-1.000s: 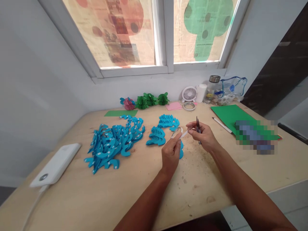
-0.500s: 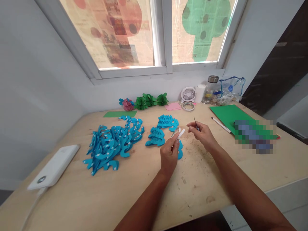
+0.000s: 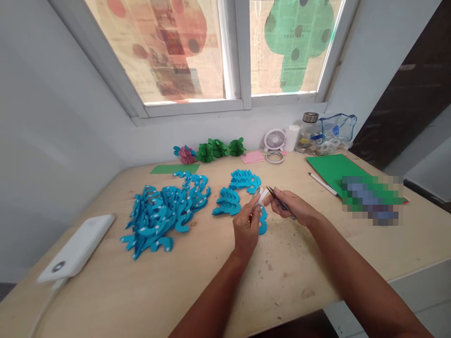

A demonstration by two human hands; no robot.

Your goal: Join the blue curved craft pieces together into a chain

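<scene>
My left hand [image 3: 247, 220] pinches a white paper-like strip [image 3: 262, 196], which sticks up past the fingertips. A whitish rounded edge behind that strip is partly covered by the fingers. Close on its right, my right hand [image 3: 291, 205] is closed around dark tweezers [image 3: 278, 199], whose two points are slightly apart and aim at the strip. Under and beside the left hand lies a blue scalloped paper piece [image 3: 262, 221]. Folded blue paper stacks [image 3: 227, 202] sit just beyond. Farther left is a large heap of blue wavy paper pieces [image 3: 158, 213] dotted with small white squares.
Along the back stand green paper shapes [image 3: 218, 148], a pink paper shape [image 3: 185, 155], a small fan [image 3: 275, 140], a tape roll [image 3: 274, 157] and a bottle [image 3: 307, 134]. A white power bank [image 3: 77, 246] lies left; a white pen [image 3: 322, 183] and green sheets [image 3: 338, 171] lie right.
My right hand has moved left and slightly down, close to the strip. The tweezers have swung from upright to pointing left at it. My left hand stays almost in place.
</scene>
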